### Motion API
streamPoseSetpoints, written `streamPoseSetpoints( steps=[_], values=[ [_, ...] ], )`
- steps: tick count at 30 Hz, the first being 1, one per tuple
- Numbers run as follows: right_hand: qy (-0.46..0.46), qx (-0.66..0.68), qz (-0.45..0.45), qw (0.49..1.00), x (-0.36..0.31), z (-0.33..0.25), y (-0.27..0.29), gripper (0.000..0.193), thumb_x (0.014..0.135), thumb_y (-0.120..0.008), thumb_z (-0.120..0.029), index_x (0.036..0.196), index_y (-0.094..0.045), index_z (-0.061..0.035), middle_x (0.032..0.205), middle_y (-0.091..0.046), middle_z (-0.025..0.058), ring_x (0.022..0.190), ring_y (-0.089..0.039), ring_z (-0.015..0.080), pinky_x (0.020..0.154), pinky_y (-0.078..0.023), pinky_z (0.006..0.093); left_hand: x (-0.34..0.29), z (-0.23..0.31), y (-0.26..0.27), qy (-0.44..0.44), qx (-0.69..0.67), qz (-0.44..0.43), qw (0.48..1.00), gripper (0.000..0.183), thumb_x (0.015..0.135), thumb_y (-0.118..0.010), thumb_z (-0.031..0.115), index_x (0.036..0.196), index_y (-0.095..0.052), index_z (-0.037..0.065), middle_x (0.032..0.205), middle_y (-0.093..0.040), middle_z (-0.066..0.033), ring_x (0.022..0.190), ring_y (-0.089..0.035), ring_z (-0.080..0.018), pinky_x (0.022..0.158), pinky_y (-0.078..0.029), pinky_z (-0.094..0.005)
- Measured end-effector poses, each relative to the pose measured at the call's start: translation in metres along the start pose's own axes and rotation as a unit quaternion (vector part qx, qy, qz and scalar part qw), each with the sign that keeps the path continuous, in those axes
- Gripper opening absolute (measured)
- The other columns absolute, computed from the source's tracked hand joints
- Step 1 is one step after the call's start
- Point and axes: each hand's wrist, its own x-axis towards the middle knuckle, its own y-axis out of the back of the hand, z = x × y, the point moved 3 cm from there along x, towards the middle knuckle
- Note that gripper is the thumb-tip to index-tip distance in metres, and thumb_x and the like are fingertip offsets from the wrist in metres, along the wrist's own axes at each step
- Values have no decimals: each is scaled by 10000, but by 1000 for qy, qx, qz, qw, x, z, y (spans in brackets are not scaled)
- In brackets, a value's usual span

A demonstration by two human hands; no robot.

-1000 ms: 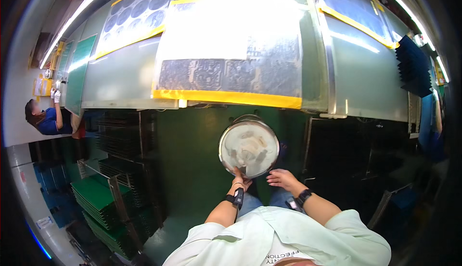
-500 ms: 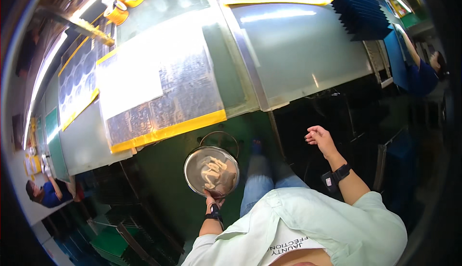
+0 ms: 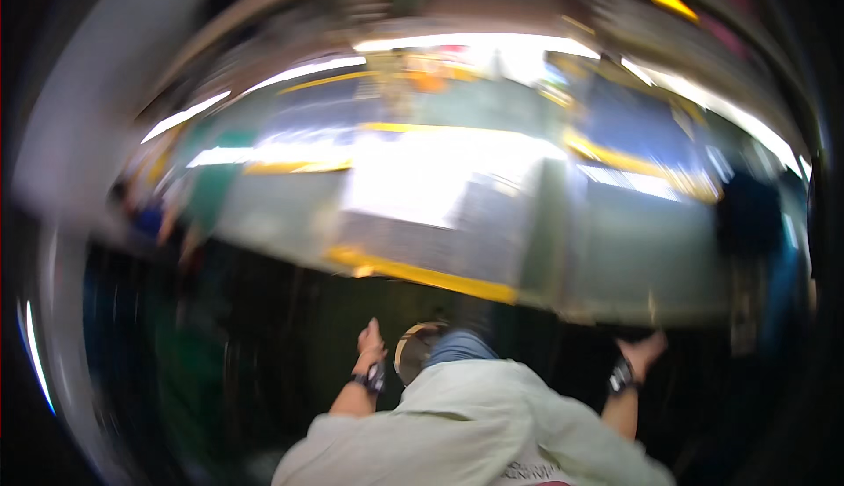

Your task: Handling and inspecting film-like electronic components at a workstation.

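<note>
My left hand (image 3: 371, 345) is held just left of a round metal bucket (image 3: 407, 350), with a visible gap between them. Its fingers point away from me, look apart and hold nothing that I can see. The bucket stands low in front of my legs, partly covered by my knee and shirt; its contents are not visible at this moment. Off to the right, below the bench edge, my right hand (image 3: 644, 351) is held out with thumb and fingers apart and nothing in it. Both wrists carry dark bands, and motion smears the finger details.
Ahead runs a long grey-green workbench (image 3: 646, 266). A clear sheet with a yellow taped edge (image 3: 422, 277) lies on it under a bright white glare. A dark ridged stack (image 3: 749, 213) stands at the right. Another person in blue (image 3: 151, 218) is at the far left.
My left hand has come off the bucket and is now to its left. The view has tilted up and swung left, with heavy blur. My right hand appears farther right and lower.
</note>
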Motion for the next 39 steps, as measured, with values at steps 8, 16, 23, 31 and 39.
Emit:
streamPoseSetpoints(
  steps=[8, 16, 23, 31, 39],
  values=[
    [76, 137, -180, 971, 34, -299, -193, 1042, 504, -864, -195, 1348, -299, 42, 1365, -371, 196, 1261, -333, 325, 1019, -346, 431, 87, 148, 1, -83, -64, 342, 934, 1012, 729, -571, 665, 1414, -225, 3, 1388, -293, -305, 1247, -378, -440, 1022, -352, -453],
    [101, 114, -336, 929, 55, -405, -364, 941, 569, -826, -199, 1328, -331, 56, 1340, -403, 208, 1221, -381, 323, 1003, -363, 417, 107, 173, -16, -17, 6, 351, 936, 1133, 701, -688, 568, 1427, -49, -23, 1321, -386, -274, 1184, -465, -374, 967, -421, -411],
    [55, 101, -337, 934, 77, -368, -386, 854, 626, -792, -202, 1310, -358, 69, 1319, -431, 218, 1186, -423, 320, 990, -378, 404, 90, 170, -5, 7, 26, 312, 950, 1154, 709, -663, 597, 1419, -30, -56, 1290, -409, -287, 1146, -493, -376, 929, -443, -407],
    [-46, 63, -190, 979, 105, -193, -281, 758, 691, -754, -207, 1290, -390, 84, 1294, -463, 230, 1146, -471, 318, 974, -396, 389, 107, 157, -22, -127, -32, 351, 927, 1136, 711, -685, 550, 1403, -49, -89, 1363, -282, -351, 1266, -338, -437, 1062, -296, -420],
    [-157, 119, 167, 966, 71, 73, -29, 668, 757, -716, -211, 1270, -422, 98, 1269, -495, 241, 1106, -519, 315, 958, -414, 375, 112, 136, 4, -282, -110, 270, 914, 1037, 748, -735, 357, 1378, -73, -135, 1368, -285, -326, 1291, -297, -408, 1092, -235, -410]
  ],
)
